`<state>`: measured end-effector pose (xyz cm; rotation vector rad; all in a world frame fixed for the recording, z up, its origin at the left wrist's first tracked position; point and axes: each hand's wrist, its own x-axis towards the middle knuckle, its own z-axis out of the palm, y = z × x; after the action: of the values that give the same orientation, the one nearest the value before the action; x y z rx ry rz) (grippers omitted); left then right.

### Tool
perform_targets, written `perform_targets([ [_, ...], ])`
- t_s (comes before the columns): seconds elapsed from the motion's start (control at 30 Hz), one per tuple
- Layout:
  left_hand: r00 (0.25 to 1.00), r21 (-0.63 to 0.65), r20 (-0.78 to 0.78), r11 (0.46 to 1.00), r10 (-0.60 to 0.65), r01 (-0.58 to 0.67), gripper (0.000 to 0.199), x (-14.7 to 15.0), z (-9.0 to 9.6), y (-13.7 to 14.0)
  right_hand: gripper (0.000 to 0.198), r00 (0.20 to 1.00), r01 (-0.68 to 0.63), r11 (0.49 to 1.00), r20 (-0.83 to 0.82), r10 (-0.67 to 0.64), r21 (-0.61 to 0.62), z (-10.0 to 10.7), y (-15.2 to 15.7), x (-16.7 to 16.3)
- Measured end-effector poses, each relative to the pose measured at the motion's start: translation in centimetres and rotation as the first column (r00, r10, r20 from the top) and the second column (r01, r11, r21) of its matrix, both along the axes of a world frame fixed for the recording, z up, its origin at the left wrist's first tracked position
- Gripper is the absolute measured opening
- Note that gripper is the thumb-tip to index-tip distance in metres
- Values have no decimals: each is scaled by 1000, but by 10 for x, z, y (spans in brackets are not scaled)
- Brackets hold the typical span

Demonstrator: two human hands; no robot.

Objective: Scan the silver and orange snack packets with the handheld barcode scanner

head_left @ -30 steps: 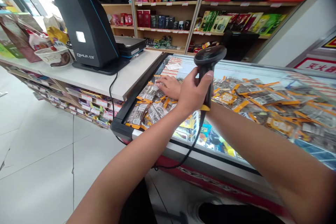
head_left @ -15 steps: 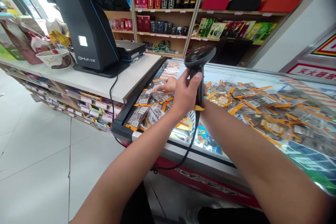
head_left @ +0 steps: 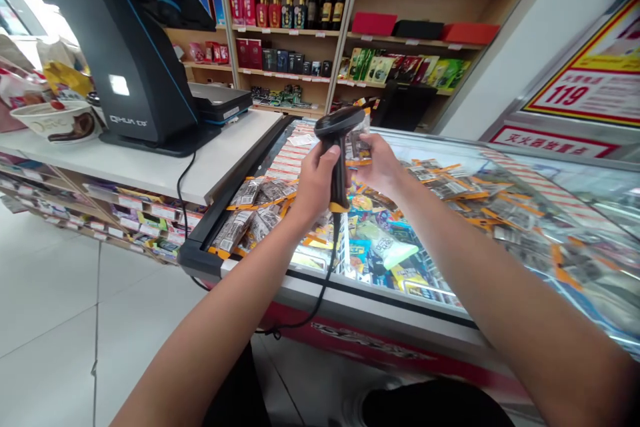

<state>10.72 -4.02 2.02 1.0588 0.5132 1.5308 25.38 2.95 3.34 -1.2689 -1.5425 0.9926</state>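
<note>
Clear plastic packets with orange edges and dark contents (head_left: 236, 230) lie heaped at the left end of a glass-topped display chest with a black rim (head_left: 204, 250), just right of a white-topped counter (head_left: 160, 170). The left hand (head_left: 314, 181) is wrapped around the handle of a black barcode scanner with a yellow-tipped base (head_left: 339, 167), whose black cable (head_left: 329, 280) hangs over the chest's front edge. To its right, the right hand (head_left: 383, 167) pinches one similar packet (head_left: 358, 150), raised above the glass and partly hidden behind the scanner. Farther right lies a second heap of such packets (head_left: 450, 187).
</note>
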Motion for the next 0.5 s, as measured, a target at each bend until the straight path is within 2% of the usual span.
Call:
perform_targets([
  [0.1, 999, 54, -41, 998, -24, 26, 38, -3, 0, -3, 85, 996, -32, 999, -89, 31, -4, -6, -18, 32],
  [0.23, 993, 112, -100, 991, -68, 79, 40, -4, -2, -8, 97, 999, 3, 999, -41, -5, -46, -19, -37, 49],
  [0.3, 981, 114, -161, 985, -111, 130, 43, -4, -4, -10, 95, 995, -34, 997, -97, 27, -74, -21, -40, 47],
  [0.37, 960, 99, -237, 979, -148, 176, 45, -4, -6, -11, 90, 968, -78, 994, -245, 56, -81, -21, -39, 42],
  [0.5, 931, 63, -327, 979, -163, 194, 42, -4, -8, -11, 75, 847, -110, 992, -528, 58, -68, -22, -35, 39],
])
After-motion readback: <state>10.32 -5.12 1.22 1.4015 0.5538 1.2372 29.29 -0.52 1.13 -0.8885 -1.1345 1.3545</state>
